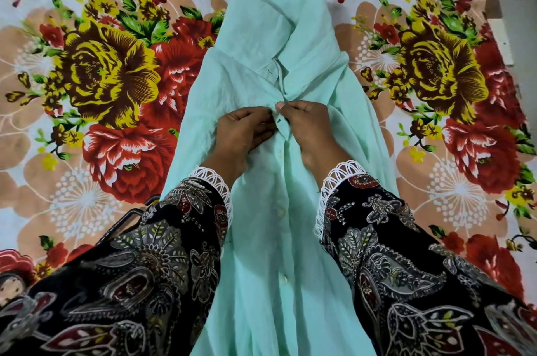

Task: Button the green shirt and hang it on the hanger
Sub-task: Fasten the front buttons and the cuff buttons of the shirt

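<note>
On a flowered red and yellow bedsheet, black paisley sleeves with white lace cuffs, left hand and right hand pinching the placket, thin mint-green shirt lying flat, collar farthest, dark hanger edge peeking beside left sleeve.

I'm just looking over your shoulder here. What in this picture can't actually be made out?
Head view, the only one:
- The button being worked: covered by the fingertips of the left hand and right hand, so fastened or not is unclear.
- The hem of the green shirt: cut off by the bottom edge.
- The black hanger: only a thin piece shows; the left patterned sleeve hides the rest.
- The shirt's sleeves: folded under or hidden.
</note>
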